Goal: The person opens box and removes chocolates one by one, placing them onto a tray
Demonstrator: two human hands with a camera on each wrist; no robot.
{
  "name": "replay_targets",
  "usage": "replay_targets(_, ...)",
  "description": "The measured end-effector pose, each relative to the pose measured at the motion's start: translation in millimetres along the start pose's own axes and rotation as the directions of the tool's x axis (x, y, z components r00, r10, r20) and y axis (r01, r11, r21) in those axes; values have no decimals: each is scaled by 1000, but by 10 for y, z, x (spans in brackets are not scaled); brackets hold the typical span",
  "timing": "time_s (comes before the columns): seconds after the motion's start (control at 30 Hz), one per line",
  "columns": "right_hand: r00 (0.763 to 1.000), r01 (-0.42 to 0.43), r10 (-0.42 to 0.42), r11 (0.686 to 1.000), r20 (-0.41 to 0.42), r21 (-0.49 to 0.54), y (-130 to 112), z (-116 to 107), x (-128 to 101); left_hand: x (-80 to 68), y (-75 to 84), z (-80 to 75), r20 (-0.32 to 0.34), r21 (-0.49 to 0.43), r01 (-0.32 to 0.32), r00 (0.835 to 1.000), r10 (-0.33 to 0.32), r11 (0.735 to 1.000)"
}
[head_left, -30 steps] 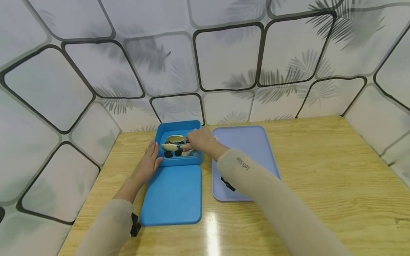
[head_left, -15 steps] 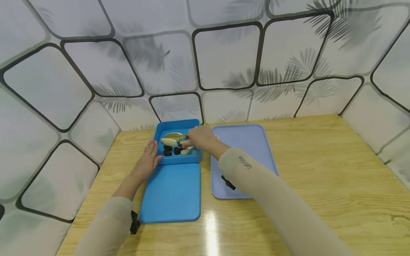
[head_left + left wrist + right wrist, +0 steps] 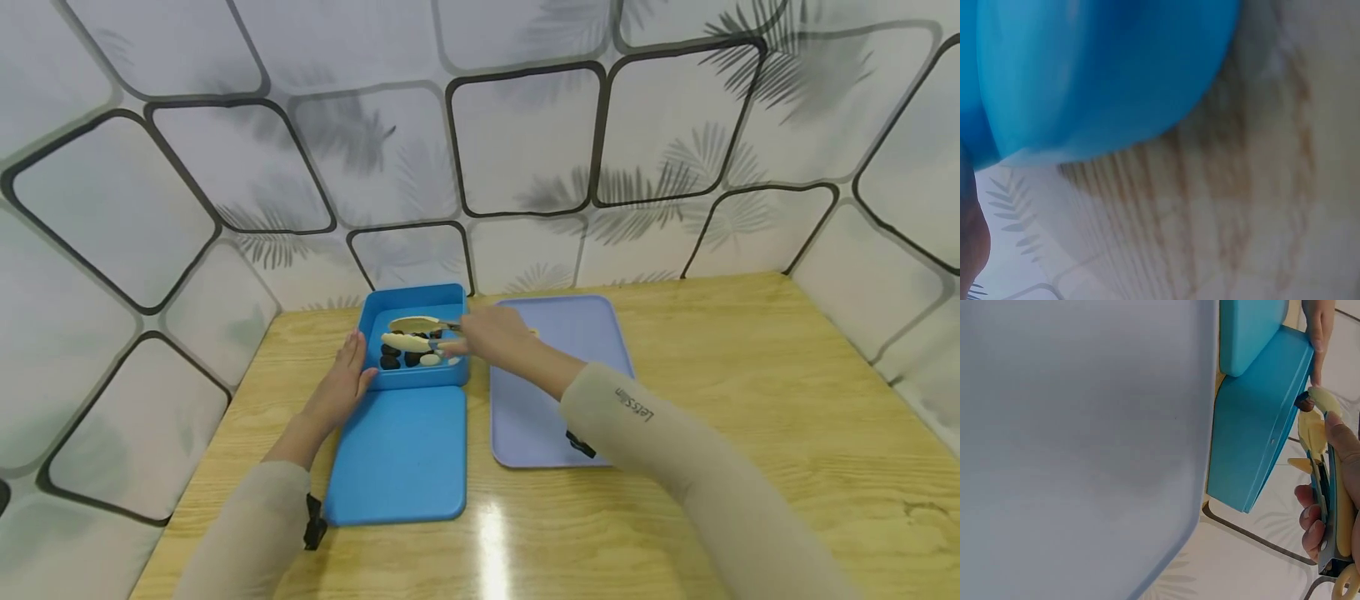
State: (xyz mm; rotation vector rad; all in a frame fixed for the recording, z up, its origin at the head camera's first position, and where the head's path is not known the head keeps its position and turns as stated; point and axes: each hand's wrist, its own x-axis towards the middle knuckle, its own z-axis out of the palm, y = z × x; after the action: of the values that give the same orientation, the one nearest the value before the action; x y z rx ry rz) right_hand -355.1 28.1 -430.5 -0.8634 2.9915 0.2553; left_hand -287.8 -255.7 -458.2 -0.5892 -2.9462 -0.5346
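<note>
My right hand grips a pair of tongs with cream-yellow tips, which reach left over the blue box. In the right wrist view, the same hand wraps round the tongs' handle, and a small dark brown piece shows at the tips. Several black pebble-like pieces and a few white ones lie in the box, partly covered by the tongs. My left hand rests against the box's left side, its fingers straight. The left wrist view is mostly the box's blue outer wall.
A blue lid lies flat in front of the box. Right of both is a lilac tray, partly under my right forearm. All stand on a wooden table, with a patterned backdrop behind.
My right hand has drawn back to the right with the tongs, and the forearm has swung right. The left hand stays at the box's side.
</note>
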Motion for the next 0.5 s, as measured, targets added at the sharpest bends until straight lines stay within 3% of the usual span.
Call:
replay_targets(0.07,995,35,-42,996,-93,-81,26,12,-50,0,-2,0,5,5,6,1000,-6,1000)
replay_targets(0.1,991,-20,26,999,-131,46,-43,-197,-198,0,-2,-3,7,1,8,1000,-8,1000)
replay_targets(0.2,960,9,-18,999,-281,-32,-82,-461,-530,3,-1,-5,14,5,12,1000,-12,1000)
replay_targets(0.4,957,37,-53,997,-284,-60,-11,-587,-746,7,-7,4,19,5,10,1000,-10,1000)
replay_targets(0.5,935,61,-87,994,-344,-86,60,-594,-845,14,-4,3,21,9,7,1000,-7,1000)
